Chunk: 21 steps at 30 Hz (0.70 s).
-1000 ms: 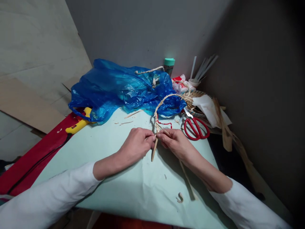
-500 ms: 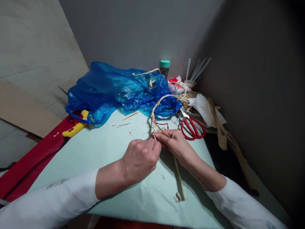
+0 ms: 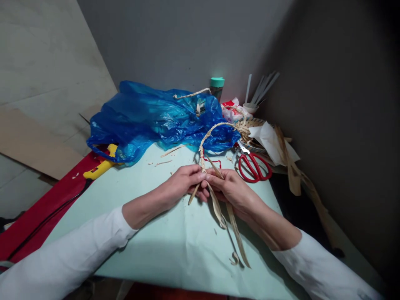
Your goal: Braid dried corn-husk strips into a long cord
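A pale braided cord (image 3: 210,134) of dried plant fibre curves from the basket down to my hands. My left hand (image 3: 186,182) pinches the braid's lower end, thumb on top. Close against it, my right hand (image 3: 230,185) grips the same end from the other side. Loose flat strips (image 3: 216,206) hang below the fingers, one short, others reaching down over the table cover. A thin red string (image 3: 213,161) is tied round the braid just above my hands. Part of the strips is hidden between my fingers.
Red-handled scissors (image 3: 254,166) lie right of my hands. Behind are a blue plastic bag (image 3: 156,118), a green-lidded jar (image 3: 216,87), a woven basket (image 3: 256,125) and a cup of white sticks (image 3: 250,107). A yellow glue gun (image 3: 100,168) lies left, its black cord trailing.
My left hand has turned from a closed fist into a pinch, its thumb now beside the right thumb. More loose strips now hang down below my hands.
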### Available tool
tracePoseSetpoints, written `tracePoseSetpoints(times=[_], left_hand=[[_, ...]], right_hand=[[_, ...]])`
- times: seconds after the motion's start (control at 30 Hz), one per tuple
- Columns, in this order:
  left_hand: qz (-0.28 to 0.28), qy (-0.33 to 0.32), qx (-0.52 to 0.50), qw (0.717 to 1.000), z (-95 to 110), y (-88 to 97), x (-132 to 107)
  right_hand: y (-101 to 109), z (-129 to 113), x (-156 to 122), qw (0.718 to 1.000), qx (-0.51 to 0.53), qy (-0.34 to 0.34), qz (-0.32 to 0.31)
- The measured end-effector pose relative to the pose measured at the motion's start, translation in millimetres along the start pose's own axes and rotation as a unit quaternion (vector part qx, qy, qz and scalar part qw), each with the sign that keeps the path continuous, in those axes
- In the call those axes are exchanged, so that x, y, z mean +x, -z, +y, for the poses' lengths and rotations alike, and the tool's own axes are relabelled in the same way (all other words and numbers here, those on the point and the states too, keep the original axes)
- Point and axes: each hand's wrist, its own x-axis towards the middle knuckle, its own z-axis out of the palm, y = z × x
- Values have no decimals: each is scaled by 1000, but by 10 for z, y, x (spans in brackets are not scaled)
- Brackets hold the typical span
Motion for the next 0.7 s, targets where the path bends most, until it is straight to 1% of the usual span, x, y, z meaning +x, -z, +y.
tracePoseSetpoints(times=[0.03,0.07,0.17,0.23,0.27,0.33,0.47,0.57,0.7], left_hand=[[-31,28,-54,998,-17,-4,21],[-44,44,-85,994,-34,-8,33],[-50,51,-98,993,-64,-6,33],[-54,57,-95,992,-73,-2,20],[-49,60,-96,992,-79,-4,13],[-20,67,-99,993,-97,-18,1],[48,62,-71,994,-135,-56,-20],[68,53,-42,995,-142,-53,-28],[65,48,-46,996,-159,-29,-33]], right_hand=[[2,-8,-3,1000,-11,3,-4],[9,-17,-2,999,-31,5,-9],[61,-49,14,989,-134,33,-45],[106,-68,24,970,-219,80,-71],[126,-77,24,958,-259,100,-74],[155,-99,7,935,-327,122,-57],[180,-150,-59,902,-408,137,-15],[204,-146,-64,894,-430,125,2],[246,-84,-5,897,-428,108,-4]])
